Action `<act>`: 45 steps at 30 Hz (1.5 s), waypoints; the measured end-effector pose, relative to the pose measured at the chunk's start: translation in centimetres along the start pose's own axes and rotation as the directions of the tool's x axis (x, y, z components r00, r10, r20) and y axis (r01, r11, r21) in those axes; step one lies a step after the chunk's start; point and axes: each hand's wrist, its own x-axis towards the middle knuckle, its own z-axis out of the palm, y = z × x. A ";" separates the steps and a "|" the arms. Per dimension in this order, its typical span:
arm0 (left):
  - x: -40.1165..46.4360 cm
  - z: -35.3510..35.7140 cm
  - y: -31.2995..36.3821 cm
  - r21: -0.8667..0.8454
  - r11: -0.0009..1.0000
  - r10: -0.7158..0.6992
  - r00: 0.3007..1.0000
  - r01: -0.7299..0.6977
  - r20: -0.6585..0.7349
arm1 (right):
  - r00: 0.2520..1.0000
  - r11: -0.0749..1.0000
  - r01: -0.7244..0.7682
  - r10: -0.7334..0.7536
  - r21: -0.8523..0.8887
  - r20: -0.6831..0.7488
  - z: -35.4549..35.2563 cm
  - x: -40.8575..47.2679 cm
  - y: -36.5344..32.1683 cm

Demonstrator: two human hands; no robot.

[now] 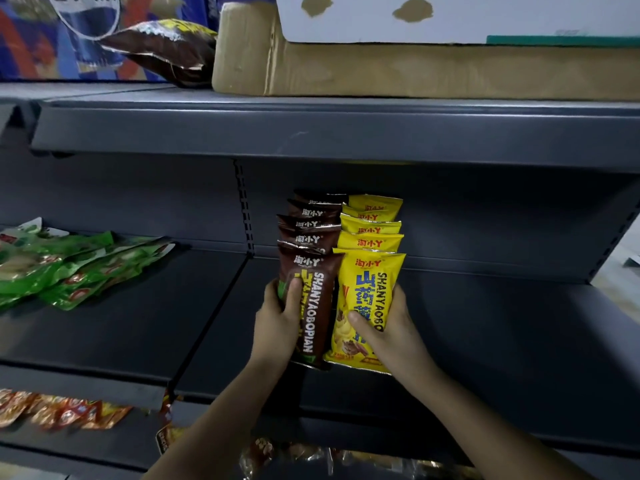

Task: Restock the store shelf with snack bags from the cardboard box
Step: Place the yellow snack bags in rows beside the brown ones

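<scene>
Two rows of snack bags stand upright on the dark grey middle shelf (pixel 485 327). The brown row is on the left, the yellow row on the right. My left hand (pixel 277 317) grips the front brown bag (pixel 318 306) from its left side, thumb across the face. My right hand (pixel 388 327) grips the front yellow bag (pixel 367 292) from its right side, thumb on the front. Both front bags lean against several more behind them. A cardboard box (pixel 381 71) sits on the top shelf, and a white carton lies on the box.
A loose brown snack bag (pixel 166 50) lies on the top shelf left of the box. Green packets (pixel 69 265) are piled on the left bay of the middle shelf. Orange and red packets (pixel 59 410) lie on the shelf below. A slotted upright (pixel 244 209) divides the bays.
</scene>
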 end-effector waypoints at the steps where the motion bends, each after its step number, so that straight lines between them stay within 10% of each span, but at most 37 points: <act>1: 0.0 0.4 -0.1 0.018 1.000 0.007 0.999 -0.006 -0.044 | 1.000 1.000 0.003 -0.003 -0.015 -0.011 -0.1 0.0 0.0; 8: -0.8 1.5 0.2 0.058 0.993 0.109 0.965 -0.098 -0.239 | 1.000 0.999 -0.004 0.004 -0.044 -0.001 -0.3 -0.1 0.1; 17: -1.5 -0.9 -1.4 0.100 0.964 0.214 0.946 -0.244 0.243 | 0.949 0.997 -0.020 0.042 -0.074 0.312 -2.8 -0.1 0.0; 27: -1.8 1.1 -1.8 0.125 0.956 0.272 0.961 -0.264 -0.049 | 0.986 0.954 0.043 0.007 -0.297 0.165 -2.7 -0.5 0.1; 38: -3.4 1.5 -0.8 0.425 0.899 0.145 0.987 -0.100 -0.075 | 0.976 0.993 0.056 -0.033 -0.101 0.214 -2.4 -0.4 -0.2; 45: -7.3 4.6 2.4 0.546 0.816 0.371 0.897 -0.191 -0.240 | 0.990 0.986 -0.008 0.032 -0.169 0.140 -6.0 -2.0 -1.2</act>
